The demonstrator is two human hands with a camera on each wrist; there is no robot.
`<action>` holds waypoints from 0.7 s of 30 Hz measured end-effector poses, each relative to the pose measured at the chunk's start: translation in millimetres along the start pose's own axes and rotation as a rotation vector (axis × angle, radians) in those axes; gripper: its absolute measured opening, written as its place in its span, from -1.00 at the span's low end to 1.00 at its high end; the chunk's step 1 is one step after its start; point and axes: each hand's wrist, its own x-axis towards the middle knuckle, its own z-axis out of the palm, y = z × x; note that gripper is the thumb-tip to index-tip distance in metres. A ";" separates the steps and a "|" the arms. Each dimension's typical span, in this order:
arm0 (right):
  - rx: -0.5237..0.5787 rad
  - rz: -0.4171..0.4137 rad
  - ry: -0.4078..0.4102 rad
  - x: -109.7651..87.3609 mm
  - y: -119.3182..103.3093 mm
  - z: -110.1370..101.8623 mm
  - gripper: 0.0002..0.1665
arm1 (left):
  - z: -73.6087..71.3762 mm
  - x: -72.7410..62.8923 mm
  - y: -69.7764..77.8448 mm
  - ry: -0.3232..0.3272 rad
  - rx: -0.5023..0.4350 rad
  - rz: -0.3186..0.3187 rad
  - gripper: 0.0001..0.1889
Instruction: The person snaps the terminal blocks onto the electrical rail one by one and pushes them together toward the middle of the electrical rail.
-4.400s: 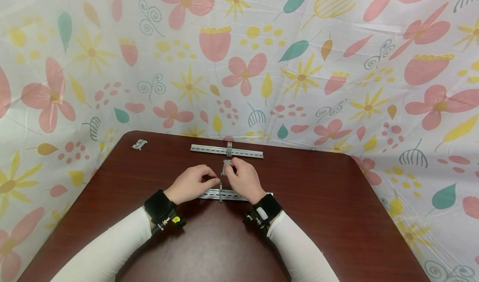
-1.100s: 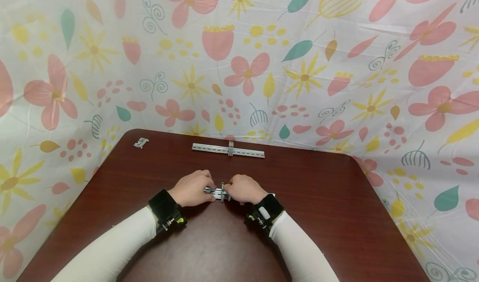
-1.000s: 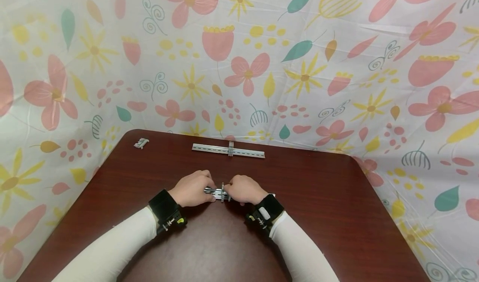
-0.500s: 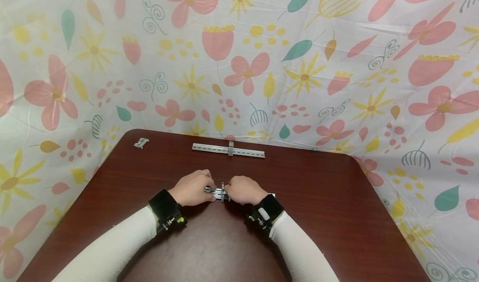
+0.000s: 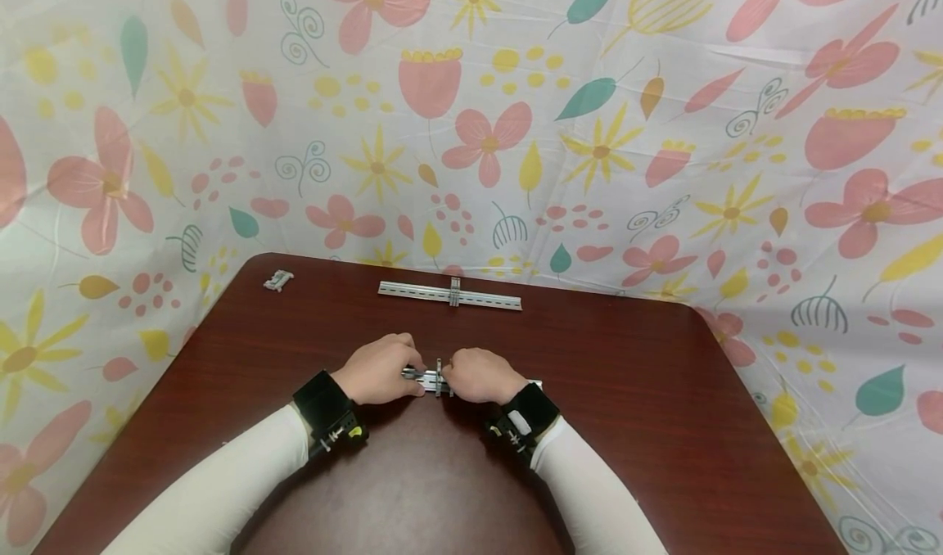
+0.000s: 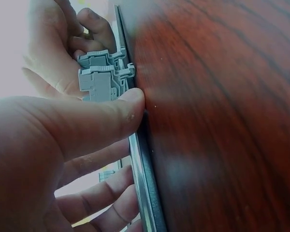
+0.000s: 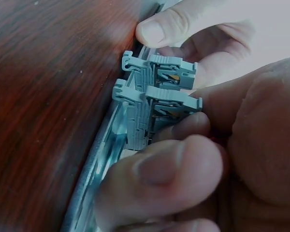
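Observation:
A slotted metal DIN rail [image 5: 429, 381] lies near the middle of the table, partly hidden under both hands. My left hand [image 5: 379, 371] grips its left part, thumb along the near edge and fingers over the far side. Two grey terminal blocks stand upright side by side on the rail: the left one [image 7: 176, 72] close to the left thumb, the right one [image 7: 171, 99] at my right hand [image 5: 482, 375]. The right hand's curled fingers and thumb hold that right block from its right side. How firmly its foot sits on the rail is hidden.
Farther back lies another DIN rail [image 5: 486, 300] with terminal blocks [image 5: 454, 291] across its middle. At the back left corner of the dark wooden table [image 5: 604, 424] lie loose grey terminal blocks [image 5: 278, 281]. A flowered curtain [image 5: 471, 227] hangs behind the table.
Earlier the right hand held a terminal block above the near rail; that block now stands on the rail. The left hand has come to grip the rail. Over the last second, the right hand barely shifts.

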 end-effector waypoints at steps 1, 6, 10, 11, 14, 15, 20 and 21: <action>-0.003 -0.002 -0.008 -1.0 -1.4 -1.0 -0.39 | -0.1 0.1 0.2 0.000 0.000 0.000 -0.75; -0.010 0.021 -0.060 -3.0 -7.1 -5.4 -0.40 | -1.2 -0.3 0.1 -0.002 -0.001 -0.005 -0.76; 0.041 0.053 -0.064 -2.2 -6.5 -5.8 -0.39 | -0.5 -1.0 -0.6 -0.005 0.000 -0.010 -0.75; 0.051 0.055 -0.064 -3.4 -8.5 -7.9 -0.39 | -0.1 -0.9 -0.5 -0.006 0.000 -0.010 -0.75; 0.067 0.068 -0.051 -13.1 -19.5 -18.5 -0.39 | 0.3 -0.4 -0.5 -0.010 0.000 -0.011 -0.74; 0.062 0.070 -0.046 -16.9 -24.8 -23.9 -0.39 | 0.4 -0.2 -0.6 -0.009 0.002 -0.011 -0.74; 0.129 0.101 -0.053 -39.2 -54.8 -56.1 -0.39 | -0.2 -0.2 -0.3 -0.008 0.006 -0.009 -0.73; 0.156 0.123 -0.069 -42.6 -61.2 -63.3 -0.39 | -0.1 -0.1 -0.3 -0.007 0.007 -0.009 -0.73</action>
